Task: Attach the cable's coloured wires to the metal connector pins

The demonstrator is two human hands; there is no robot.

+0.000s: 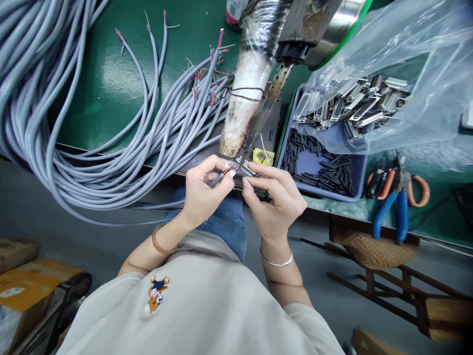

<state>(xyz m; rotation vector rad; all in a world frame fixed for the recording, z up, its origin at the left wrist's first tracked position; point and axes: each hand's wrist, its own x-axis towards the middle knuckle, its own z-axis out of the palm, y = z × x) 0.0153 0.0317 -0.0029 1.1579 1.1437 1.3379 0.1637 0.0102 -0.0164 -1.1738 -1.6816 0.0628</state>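
Observation:
My left hand (207, 190) pinches the stripped end of a grey cable (216, 180), its thin coloured wires fanned out between thumb and fingers. My right hand (275, 197) grips a small metal multi-pin connector (248, 170) by its side. Wires and connector meet just under the tip of a soldering iron (254, 128); whether any wire touches a pin is too small to tell. A yellow sponge (263, 157) lies right behind my right fingers, and a thin strand of solder wire (264, 148) stands up over it.
A large bundle of grey cables (121, 172) covers the left side. On the right, a blue tray (321, 192) holds short black tubes (332, 172) and a plastic bag of metal connectors (362, 103). Blue-handled pliers (391, 212) and orange-handled cutters (419, 190) lie at the table edge. A wooden stool (395, 291) stands below.

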